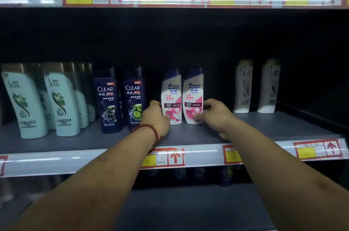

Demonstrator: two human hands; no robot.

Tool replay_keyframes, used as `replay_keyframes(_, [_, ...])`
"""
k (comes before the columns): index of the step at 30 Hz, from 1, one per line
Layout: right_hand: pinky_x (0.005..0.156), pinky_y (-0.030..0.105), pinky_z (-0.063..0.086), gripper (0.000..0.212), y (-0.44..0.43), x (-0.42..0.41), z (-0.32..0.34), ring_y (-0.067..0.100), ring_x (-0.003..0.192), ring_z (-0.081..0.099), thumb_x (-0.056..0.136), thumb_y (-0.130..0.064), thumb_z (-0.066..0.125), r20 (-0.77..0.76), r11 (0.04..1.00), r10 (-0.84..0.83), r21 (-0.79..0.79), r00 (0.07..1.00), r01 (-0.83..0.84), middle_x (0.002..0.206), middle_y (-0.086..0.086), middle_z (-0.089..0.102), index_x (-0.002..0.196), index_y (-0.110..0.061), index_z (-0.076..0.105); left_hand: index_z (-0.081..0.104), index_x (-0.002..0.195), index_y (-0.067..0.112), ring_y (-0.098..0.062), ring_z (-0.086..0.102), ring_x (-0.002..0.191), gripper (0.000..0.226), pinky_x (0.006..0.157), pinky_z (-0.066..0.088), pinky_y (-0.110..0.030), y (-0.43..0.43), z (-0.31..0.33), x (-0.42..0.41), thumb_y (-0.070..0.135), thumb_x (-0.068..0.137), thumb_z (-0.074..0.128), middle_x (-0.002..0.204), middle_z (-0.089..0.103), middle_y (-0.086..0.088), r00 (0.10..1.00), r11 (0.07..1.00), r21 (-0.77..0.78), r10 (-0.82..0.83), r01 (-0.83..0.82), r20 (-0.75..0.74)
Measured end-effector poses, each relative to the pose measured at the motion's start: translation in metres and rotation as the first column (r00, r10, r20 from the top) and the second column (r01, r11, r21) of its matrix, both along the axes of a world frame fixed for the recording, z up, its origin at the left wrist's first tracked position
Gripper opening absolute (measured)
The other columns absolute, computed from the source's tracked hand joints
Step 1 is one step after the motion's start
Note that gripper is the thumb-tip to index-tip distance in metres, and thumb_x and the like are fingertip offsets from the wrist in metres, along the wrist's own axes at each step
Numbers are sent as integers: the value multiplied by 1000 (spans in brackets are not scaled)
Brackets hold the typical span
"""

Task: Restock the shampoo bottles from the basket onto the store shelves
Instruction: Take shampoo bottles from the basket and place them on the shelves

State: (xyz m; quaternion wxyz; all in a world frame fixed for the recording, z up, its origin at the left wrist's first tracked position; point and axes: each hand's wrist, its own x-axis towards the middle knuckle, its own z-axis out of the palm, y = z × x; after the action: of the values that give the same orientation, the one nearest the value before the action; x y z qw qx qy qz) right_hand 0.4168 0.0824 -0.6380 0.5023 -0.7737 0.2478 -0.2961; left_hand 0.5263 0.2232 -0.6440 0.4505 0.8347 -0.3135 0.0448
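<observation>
Two white and pink Head & Shoulders shampoo bottles stand upright side by side on the middle shelf (264,128). My left hand (157,117), with a red string bracelet at the wrist, grips the lower left side of the left bottle (172,96). My right hand (215,115) grips the lower right side of the right bottle (193,96). The basket is out of view.
Left of the pair stand two dark blue Clear bottles (106,100) and several pale green Slek bottles (62,102). Two white bottles (243,89) stand at the right. Price tags with red arrows line the shelf edges. A lower shelf holds dark bottles (225,174).
</observation>
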Motion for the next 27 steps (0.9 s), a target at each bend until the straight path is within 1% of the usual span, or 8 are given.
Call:
replay_keyframes(2, [89, 34, 56, 31, 0, 2, -1, 18, 98, 68, 84, -5, 77, -36, 999, -6, -42, 999, 4, 108, 4, 72, 106, -18, 60, 47, 124, 8, -26, 63, 100, 34, 77, 44, -28, -2, -1, 0, 16, 94, 61, 112, 67, -12, 999, 999, 20, 25, -25, 29])
replay_keyframes(6, [93, 37, 54, 31, 1, 4, -1, 19, 104, 66, 86, -8, 76, -74, 993, -40, -113, 996, 32, 111, 2, 70, 109, -21, 60, 48, 120, -1, -34, 62, 105, 31, 83, 51, -37, -5, -1, -2, 10, 93, 60, 115, 63, -21, 991, 993, 63, 95, -101, 97])
replay_keyframes(9, [92, 36, 53, 32, 2, 3, -1, 20, 105, 65, 86, -10, 76, -81, 991, -54, -129, 995, 44, 111, 2, 69, 110, -21, 58, 48, 120, 0, -33, 62, 105, 34, 80, 49, -33, -6, -1, -2, 14, 93, 63, 117, 62, -20, 991, 992, 68, 96, -103, 93])
replay_keyframes(12, [89, 34, 53, 28, 3, 1, -1, 20, 102, 65, 87, -8, 75, -86, 987, -65, -152, 994, 52, 106, 2, 69, 105, -20, 58, 49, 123, 2, -31, 61, 108, 39, 78, 45, -30, -5, 0, -5, 19, 92, 66, 121, 62, -18, 992, 994, 59, 88, -93, 88])
replay_keyframes(17, [88, 35, 54, 25, 2, 2, -1, 24, 103, 67, 86, -4, 74, -83, 978, -101, -192, 991, 83, 107, 7, 72, 101, -17, 58, 48, 125, 1, -31, 61, 109, 41, 80, 48, -31, -7, 0, -7, 19, 92, 66, 123, 60, -18, 989, 991, 80, 95, -105, 113])
replay_keyframes(21, [89, 36, 54, 24, 3, 3, -1, 23, 104, 66, 87, -9, 74, -98, 967, -121, -236, 988, 95, 110, 6, 70, 103, -17, 57, 48, 124, 1, -32, 60, 110, 41, 83, 49, -33, -7, 0, -7, 19, 92, 67, 124, 59, -19, 987, 990, 85, 99, -111, 125])
replay_keyframes(24, [91, 37, 54, 25, 3, 4, 0, 23, 108, 65, 89, -10, 73, -107, 968, -115, -237, 988, 87, 114, 7, 70, 105, -18, 56, 50, 124, 1, -32, 61, 110, 41, 85, 51, -34, -7, -1, -6, 19, 92, 67, 124, 60, -19, 986, 989, 93, 101, -114, 134])
replay_keyframes(27, [94, 41, 55, 24, 2, 4, 0, 24, 107, 65, 88, -11, 73, -123, 963, -122, -255, 985, 87, 112, 7, 70, 104, -18, 57, 50, 125, 2, -31, 61, 111, 43, 86, 51, -34, -8, -1, -6, 21, 92, 67, 124, 60, -18, 985, 988, 99, 101, -115, 137])
